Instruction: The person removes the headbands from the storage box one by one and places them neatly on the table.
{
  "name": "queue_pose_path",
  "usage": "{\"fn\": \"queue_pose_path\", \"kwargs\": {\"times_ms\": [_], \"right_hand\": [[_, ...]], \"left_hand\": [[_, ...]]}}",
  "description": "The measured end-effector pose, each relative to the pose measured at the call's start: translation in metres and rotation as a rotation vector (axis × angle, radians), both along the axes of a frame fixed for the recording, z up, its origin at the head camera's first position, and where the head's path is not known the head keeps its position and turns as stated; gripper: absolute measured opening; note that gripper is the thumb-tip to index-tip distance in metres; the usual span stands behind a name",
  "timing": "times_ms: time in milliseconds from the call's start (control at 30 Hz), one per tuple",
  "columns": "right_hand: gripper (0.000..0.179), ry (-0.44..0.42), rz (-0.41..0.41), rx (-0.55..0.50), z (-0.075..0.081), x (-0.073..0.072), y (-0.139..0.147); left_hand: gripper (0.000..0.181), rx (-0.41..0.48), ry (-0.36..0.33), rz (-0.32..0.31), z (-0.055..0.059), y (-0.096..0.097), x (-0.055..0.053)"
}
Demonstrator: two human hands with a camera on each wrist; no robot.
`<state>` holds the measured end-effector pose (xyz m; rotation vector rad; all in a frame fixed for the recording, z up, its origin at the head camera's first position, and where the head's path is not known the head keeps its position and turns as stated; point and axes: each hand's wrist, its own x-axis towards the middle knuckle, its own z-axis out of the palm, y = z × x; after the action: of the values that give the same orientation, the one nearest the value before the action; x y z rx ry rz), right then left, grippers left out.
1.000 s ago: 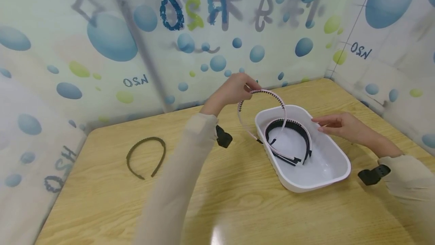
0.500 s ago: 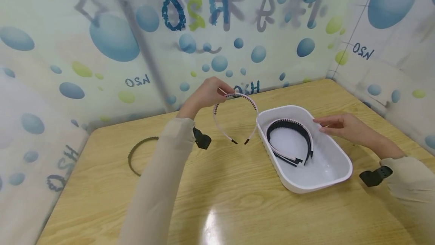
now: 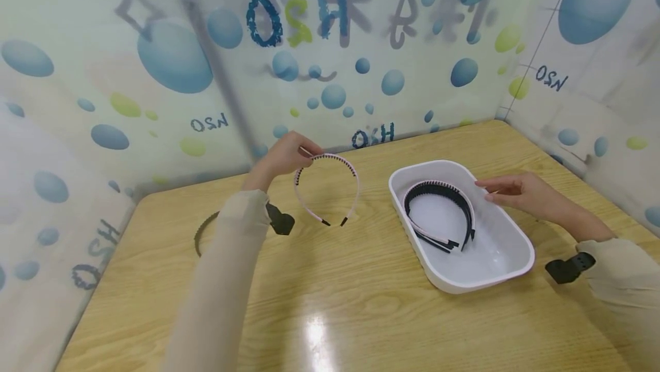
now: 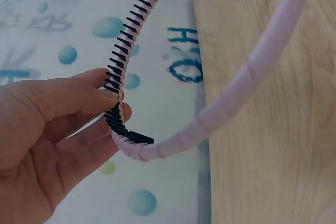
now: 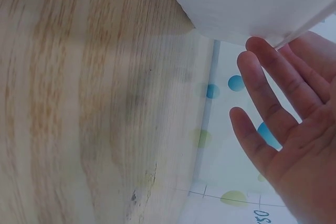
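Note:
My left hand (image 3: 286, 154) pinches the top of a thin pink headband (image 3: 356, 180) with black comb teeth, holding it above the table. In the left wrist view, thumb and fingers grip the toothed band, whose black-tipped ends point downward in the head view. At the right stands a white plastic tub (image 3: 495, 263). Inside it lie several nested headbands, a pink one (image 3: 466, 203) and black ones (image 3: 440, 190) among them. My right hand (image 3: 531, 200) holds the tub's right rim lightly between thumb and index finger; its other fingers extend outside the wall.
A dark headband (image 3: 203, 231) lies on the wooden table (image 3: 371, 314) at the left, mostly hidden behind my left sleeve (image 3: 211, 286). Patterned sheeting (image 3: 330, 74) with bubbles closes off the table's back and sides.
My left hand has carried the pink headband leftward from over the tub and somewhat lower. My left sleeve now covers more of the dark headband. The right hand stays at the tub's rim.

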<state>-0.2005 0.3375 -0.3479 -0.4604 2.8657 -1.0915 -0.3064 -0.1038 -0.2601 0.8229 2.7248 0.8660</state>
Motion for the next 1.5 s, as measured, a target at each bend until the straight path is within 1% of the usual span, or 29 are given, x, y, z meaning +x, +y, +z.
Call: {"fn": "queue_pose_path", "kwargs": {"times_ms": [167, 433, 567, 800, 967, 1033, 1133, 1233, 1333, 1433, 1500], "right_hand": [[0.036, 0.001, 0.007, -0.005, 0.0, 0.0, -0.001], [0.036, 0.001, 0.009, -0.003, 0.0, 0.0, 0.0], [0.036, 0.002, 0.004, 0.002, 0.001, 0.0, 0.0], [0.036, 0.005, 0.005, -0.011, -0.001, -0.001, 0.001], [0.036, 0.005, 0.006, -0.011, 0.0, 0.0, 0.001], [0.036, 0.002, 0.007, -0.009, 0.0, 0.0, 0.001], [0.036, 0.001, 0.011, -0.007, 0.0, 0.0, 0.0], [0.037, 0.0, 0.005, 0.002, 0.001, 0.0, 0.0], [0.037, -0.002, -0.002, 0.013, 0.002, 0.0, -0.001], [0.037, -0.004, 0.001, 0.015, 0.002, 0.0, -0.001], [0.037, -0.003, 0.004, 0.01, 0.001, 0.0, 0.0]], "left_hand": [[0.029, -0.017, -0.014, 0.027, -0.009, -0.02, -0.003], [0.028, -0.036, -0.029, 0.044, -0.023, -0.05, -0.005], [0.028, -0.035, -0.028, 0.037, -0.029, -0.061, -0.006], [0.028, -0.027, -0.067, 0.022, -0.037, -0.073, -0.003], [0.029, -0.044, -0.086, 0.032, -0.042, -0.081, 0.001], [0.029, -0.06, -0.081, 0.039, -0.045, -0.083, 0.001], [0.03, -0.058, -0.075, 0.036, -0.051, -0.087, 0.0], [0.03, -0.04, -0.065, 0.011, -0.057, -0.091, -0.001], [0.03, -0.029, -0.069, 0.0, -0.061, -0.093, -0.002], [0.031, -0.039, -0.089, 0.011, -0.065, -0.094, -0.003], [0.031, -0.054, -0.1, 0.028, -0.068, -0.095, -0.003]]}}
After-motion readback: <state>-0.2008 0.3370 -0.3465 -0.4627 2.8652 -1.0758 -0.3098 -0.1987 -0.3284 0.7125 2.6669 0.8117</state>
